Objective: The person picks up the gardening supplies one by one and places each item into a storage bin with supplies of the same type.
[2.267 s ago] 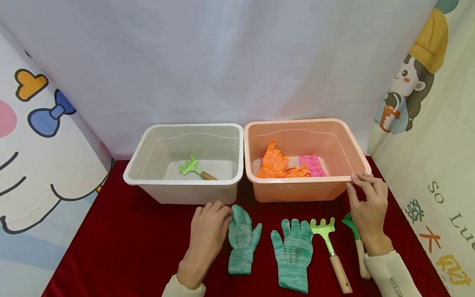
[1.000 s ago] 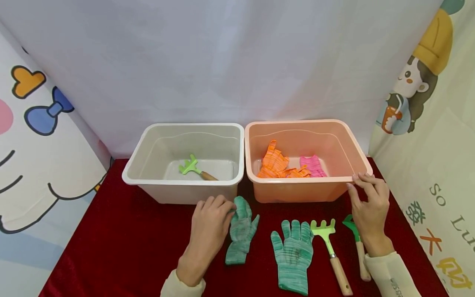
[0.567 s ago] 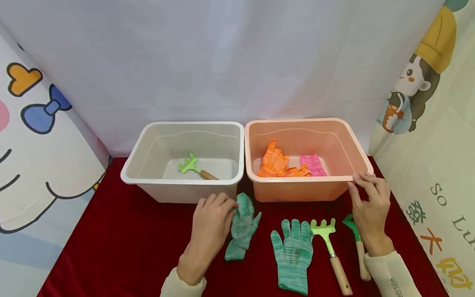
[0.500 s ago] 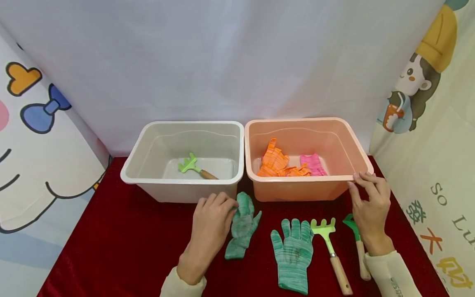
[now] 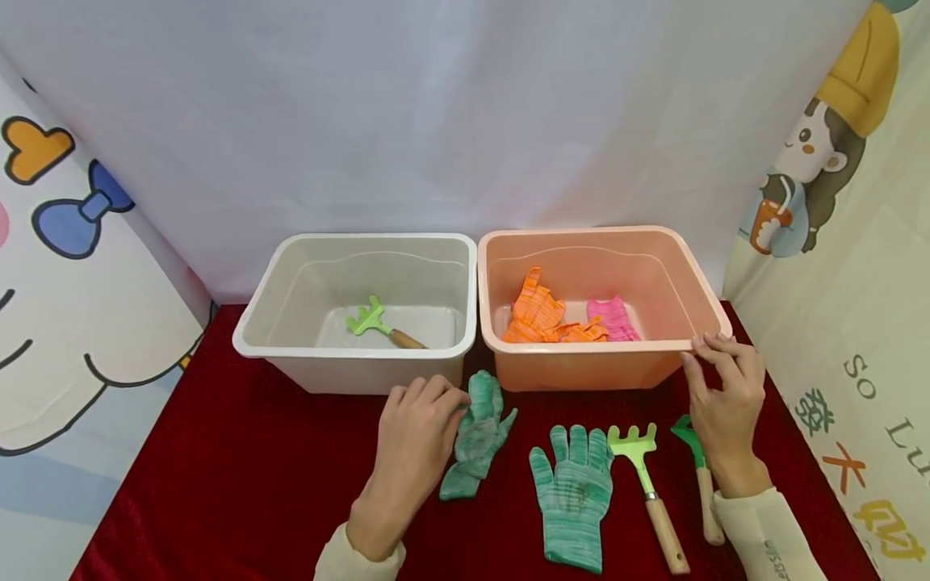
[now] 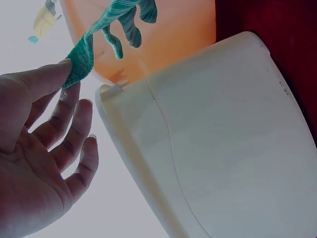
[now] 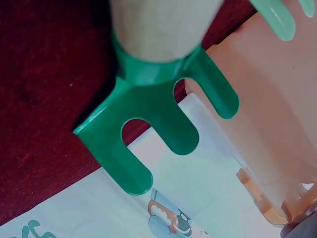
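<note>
My left hand [image 5: 410,452] pinches a green striped knit glove [image 5: 479,440] between thumb and index finger. In the left wrist view the pinched end of the glove [image 6: 81,59] shows at the thumb tip, while the other fingers [image 6: 77,131] are loosely bent. The glove's far fingers dangle, and its cuff is folded to one side in the head view. My right hand [image 5: 726,403] rests its fingertips on the rim of the orange bin [image 5: 581,367], near the front right corner. Inside that bin lie orange gloves [image 5: 536,311] and a pink glove [image 5: 613,317].
A white bin [image 5: 356,375] holding a light-green hand rake [image 5: 370,317] stands left of the orange one. On the red cloth [image 5: 254,484] lie a second green glove [image 5: 574,500], a light-green rake [image 5: 635,448] and a dark-green rake [image 5: 703,484], partly under my right wrist.
The left hand has drawn the pinched glove forward, toward the gap between the bins, and its cuff has bent over. My right hand stays at the orange bin's rim.
</note>
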Motion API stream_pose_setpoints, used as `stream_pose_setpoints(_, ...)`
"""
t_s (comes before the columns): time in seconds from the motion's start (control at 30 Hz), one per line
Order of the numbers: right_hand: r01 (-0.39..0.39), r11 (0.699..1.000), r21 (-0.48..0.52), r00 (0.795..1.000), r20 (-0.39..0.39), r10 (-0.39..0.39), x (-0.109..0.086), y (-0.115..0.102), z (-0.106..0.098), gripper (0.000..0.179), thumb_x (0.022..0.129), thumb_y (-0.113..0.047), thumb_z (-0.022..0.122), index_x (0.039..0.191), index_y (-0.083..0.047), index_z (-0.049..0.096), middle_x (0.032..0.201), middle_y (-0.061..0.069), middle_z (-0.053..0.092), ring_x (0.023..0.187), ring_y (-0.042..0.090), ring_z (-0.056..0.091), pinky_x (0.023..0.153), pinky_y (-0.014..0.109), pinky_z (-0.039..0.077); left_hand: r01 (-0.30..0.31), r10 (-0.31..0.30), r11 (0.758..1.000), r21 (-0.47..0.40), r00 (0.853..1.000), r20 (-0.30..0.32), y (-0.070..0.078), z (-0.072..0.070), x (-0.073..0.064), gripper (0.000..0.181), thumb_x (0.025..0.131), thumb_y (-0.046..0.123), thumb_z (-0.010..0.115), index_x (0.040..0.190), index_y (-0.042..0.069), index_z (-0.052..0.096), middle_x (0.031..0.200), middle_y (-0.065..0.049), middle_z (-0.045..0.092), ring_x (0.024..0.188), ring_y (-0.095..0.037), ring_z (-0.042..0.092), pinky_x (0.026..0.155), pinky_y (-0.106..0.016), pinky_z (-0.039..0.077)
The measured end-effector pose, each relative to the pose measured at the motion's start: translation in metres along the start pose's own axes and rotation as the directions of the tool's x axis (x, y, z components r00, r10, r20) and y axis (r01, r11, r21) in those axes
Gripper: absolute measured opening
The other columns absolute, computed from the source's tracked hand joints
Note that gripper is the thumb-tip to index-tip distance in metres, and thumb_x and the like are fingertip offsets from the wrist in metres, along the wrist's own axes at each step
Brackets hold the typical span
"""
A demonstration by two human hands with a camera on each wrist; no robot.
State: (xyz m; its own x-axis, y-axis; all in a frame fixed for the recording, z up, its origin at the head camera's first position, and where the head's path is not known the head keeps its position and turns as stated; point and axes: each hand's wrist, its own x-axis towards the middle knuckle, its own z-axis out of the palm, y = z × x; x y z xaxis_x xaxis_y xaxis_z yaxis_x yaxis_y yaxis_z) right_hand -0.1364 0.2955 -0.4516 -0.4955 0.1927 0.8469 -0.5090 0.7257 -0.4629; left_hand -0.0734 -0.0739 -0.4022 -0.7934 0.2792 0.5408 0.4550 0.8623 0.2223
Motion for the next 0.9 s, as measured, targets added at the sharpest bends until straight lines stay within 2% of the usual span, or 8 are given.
stream_pose_setpoints(0.33, 0.001, 1.0, 0.004, 1.0, -0.004, -0.001, 0.001, 0.0, 0.0, 0.022, 0.074, -0.002, 0.076, 0.095, 0.002, 0.071, 0.102, 0.018, 0.062, 0.104, 0.034, 0.052, 0.094, 0.036, 0.037, -0.013, 0.013, 1.0, 0.001, 1.0, -0.001, 0.002, -0.004, 0.003, 0.007, 0.08, 0.014, 0.072, 0.085, 0.019, 0.072, 0.082, 0.008, 0.06, 0.075, -0.014, 0.054, 0.064, -0.03, 0.039)
stream_pose_setpoints(0.57, 0.006, 1.0, 0.023, 1.0, -0.03, -0.005, 0.0, 0.002, 0.001, 0.023, 0.072, 0.002, 0.077, 0.094, 0.002, 0.071, 0.1, 0.019, 0.062, 0.103, 0.036, 0.052, 0.096, 0.037, 0.037, -0.033, 0.034, 0.999, 0.011, 0.999, -0.033, 0.003, -0.006, 0.004, 0.007, 0.079, 0.014, 0.074, 0.083, 0.019, 0.071, 0.081, 0.008, 0.059, 0.074, -0.014, 0.054, 0.063, -0.029, 0.038)
stream_pose_setpoints(0.9, 0.002, 1.0, 0.024, 1.0, -0.03, -0.002, 0.0, 0.002, 0.002, 0.023, 0.071, 0.003, 0.077, 0.094, 0.002, 0.071, 0.1, 0.019, 0.062, 0.103, 0.035, 0.052, 0.096, 0.037, 0.038, -0.044, 0.044, 0.999, 0.011, 0.998, -0.041, 0.006, -0.012, 0.009, 0.007, 0.079, 0.013, 0.073, 0.084, 0.018, 0.072, 0.082, 0.008, 0.059, 0.075, -0.014, 0.054, 0.064, -0.03, 0.039)
